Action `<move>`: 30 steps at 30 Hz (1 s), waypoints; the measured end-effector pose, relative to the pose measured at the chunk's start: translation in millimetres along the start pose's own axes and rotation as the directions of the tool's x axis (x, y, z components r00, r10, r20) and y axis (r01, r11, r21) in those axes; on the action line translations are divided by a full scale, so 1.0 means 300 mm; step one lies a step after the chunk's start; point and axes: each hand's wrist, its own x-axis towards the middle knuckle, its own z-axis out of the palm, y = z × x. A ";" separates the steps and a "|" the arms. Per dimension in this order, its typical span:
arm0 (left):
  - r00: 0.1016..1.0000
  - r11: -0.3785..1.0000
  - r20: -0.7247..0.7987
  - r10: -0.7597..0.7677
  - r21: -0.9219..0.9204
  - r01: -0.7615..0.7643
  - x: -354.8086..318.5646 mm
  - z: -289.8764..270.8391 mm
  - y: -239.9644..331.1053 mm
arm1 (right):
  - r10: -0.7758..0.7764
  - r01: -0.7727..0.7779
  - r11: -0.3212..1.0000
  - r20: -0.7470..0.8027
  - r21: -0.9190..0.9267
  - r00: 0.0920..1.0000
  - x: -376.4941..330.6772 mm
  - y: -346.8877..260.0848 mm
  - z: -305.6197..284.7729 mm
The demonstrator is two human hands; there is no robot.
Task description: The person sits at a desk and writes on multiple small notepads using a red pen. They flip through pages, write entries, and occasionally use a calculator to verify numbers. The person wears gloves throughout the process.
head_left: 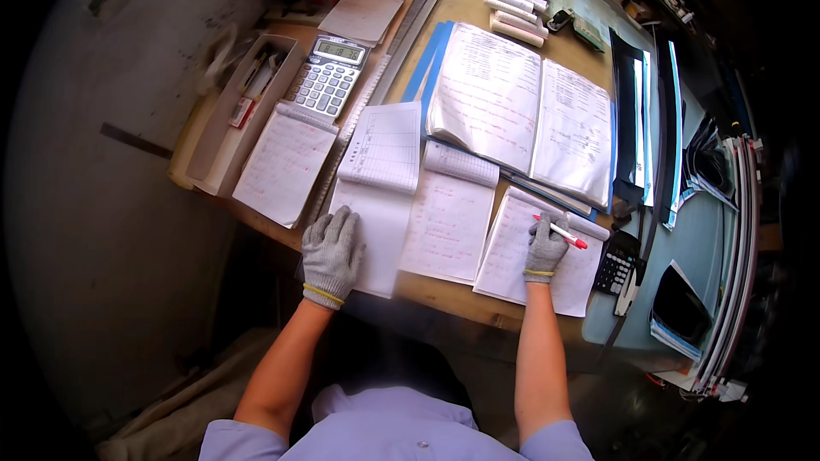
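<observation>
- The left hand (333, 249), in a grey glove with a yellow cuff edge, lay flat, fingers straight and close together, on the left near edge of the ruled pad (384, 149); no thing showed in its grip.
- The ruled pad had its top sheets turned back to the far side, with a blank page towards the person.
- The right hand (547, 249), gloved alike, was curled narrow around a red and white pen (564, 233), above the right pad (510, 260).
- The pen slanted across the fingers, its one red end out to the right.
- The middle pad (448, 226), with red handwriting, lay between those two pads.
- The open book (491, 94) lay just beyond, pages spread, over blue covers.
- Right of the right pad sat a black calculator (617, 265).
- On the left were another written pad (286, 166), a silver calculator (326, 77) beyond it, and a long box (224, 132) with pens inside.
- Paper rolls (515, 15) lay at the far side of the table (444, 292).
</observation>
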 end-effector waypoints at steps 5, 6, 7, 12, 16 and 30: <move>1.000 1.000 0.007 -0.016 -0.005 0.016 -0.024 0.005 0.001 | -0.028 0.028 1.000 -0.009 0.005 1.000 0.003 0.022 0.009; 1.000 1.000 0.006 -0.016 -0.010 0.016 -0.024 0.004 0.003 | -0.013 0.013 1.000 -0.007 0.001 1.000 0.001 0.016 0.009; 1.000 1.000 0.005 -0.016 -0.015 0.016 -0.023 0.001 0.008 | 0.001 -0.001 1.000 -0.007 -0.002 1.000 0.000 0.010 0.006; 0.999 1.000 -0.035 0.018 -0.014 -0.019 -0.022 0.010 0.013 | 0.026 -0.026 1.000 0.004 0.005 1.000 -0.006 -0.027 0.006; 0.997 1.000 -0.071 0.029 0.009 -0.028 -0.022 0.022 0.015 | 0.018 -0.018 1.000 -0.001 0.009 1.000 -0.005 -0.026 0.003; 0.997 1.000 -0.080 0.018 -0.006 -0.018 -0.037 0.050 0.009 | -0.001 0.001 1.000 0.001 -0.009 1.000 -0.002 -0.010 0.000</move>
